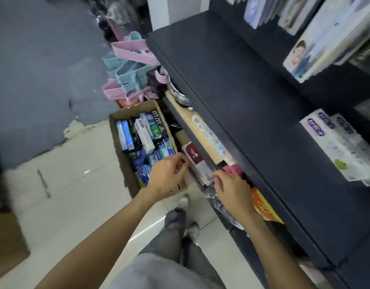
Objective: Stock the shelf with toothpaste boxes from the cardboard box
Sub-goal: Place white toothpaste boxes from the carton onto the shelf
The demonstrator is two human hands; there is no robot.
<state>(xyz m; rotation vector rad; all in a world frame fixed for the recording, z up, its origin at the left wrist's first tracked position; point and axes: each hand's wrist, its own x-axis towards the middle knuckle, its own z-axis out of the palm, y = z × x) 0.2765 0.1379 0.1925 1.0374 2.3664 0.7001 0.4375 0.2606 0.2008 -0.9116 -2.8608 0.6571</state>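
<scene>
While looking down through the head camera, standing on pale tiles beside the cardboard box [119,140] on the floor, close against the foot of the dark shelf [232,105]. Seeing many toothpaste boxes [141,135] inside it, packed loosely, most with the long axis running away from the body, roughly along the shelf edge.

Holding the left hand [169,177] over the near end of the cardboard box, fingers curled inward with the tips close together near the thumb; cannot tell whether something small is pinched there, because of blur. Reaching with the right hand [232,184] toward the lower shelf level, fingers bent and bunched at the tips, touching or almost touching a red and white package [197,161] lying at the shelf front; whether this is really a grip cannot be decided.

Judging the coming move: the toothpaste boxes lying just ahead of and under the left fingertips, so the left hand being clearly nearer to the stock, and the right hand nearer to the shelf. Probably needing to close the fingers across the short width of one box, then to carry it rightward to the shelf level.

Also noticing pink and blue plastic hangers [127,65] piled beyond the cardboard box, well apart from both hands.
</scene>
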